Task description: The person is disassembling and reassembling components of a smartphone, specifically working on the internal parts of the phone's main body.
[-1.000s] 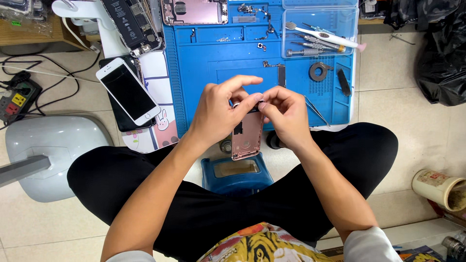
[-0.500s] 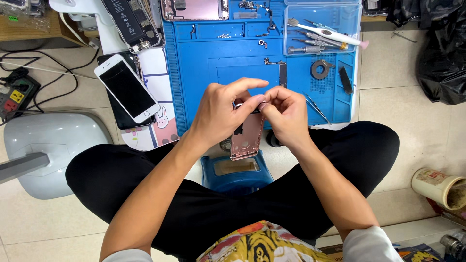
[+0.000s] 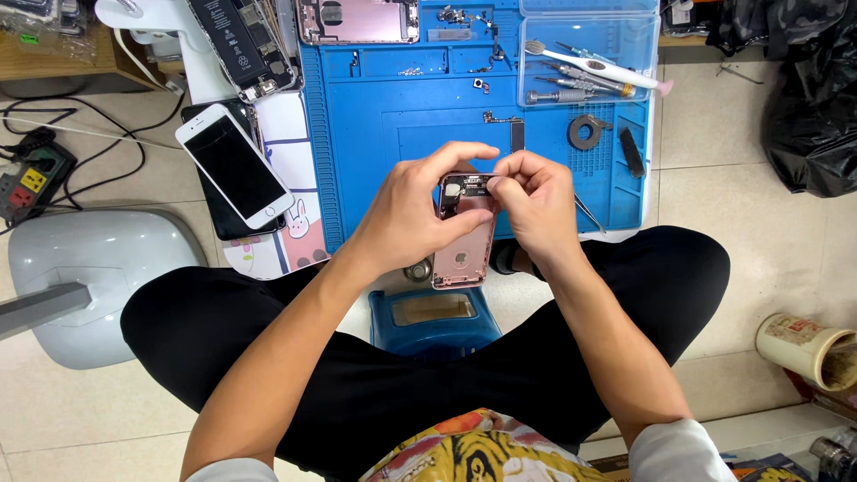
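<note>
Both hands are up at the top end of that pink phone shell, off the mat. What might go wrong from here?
1. The pink phone shell is held above the lap, not over the blue mat; a small part slipping from the right hand could fall out of sight.
2. The left hand alone steadies it; a slip might drop it.

A tiled floor [image 3: 714, 143] carries a blue work mat [image 3: 402, 125], a white phone [image 3: 234, 165] face-up beside it, a grey stool [image 3: 98, 268], a power strip [image 3: 31, 178] and a black bag [image 3: 812, 98].

Dark phone screen [image 3: 234, 166], mat's left
</note>
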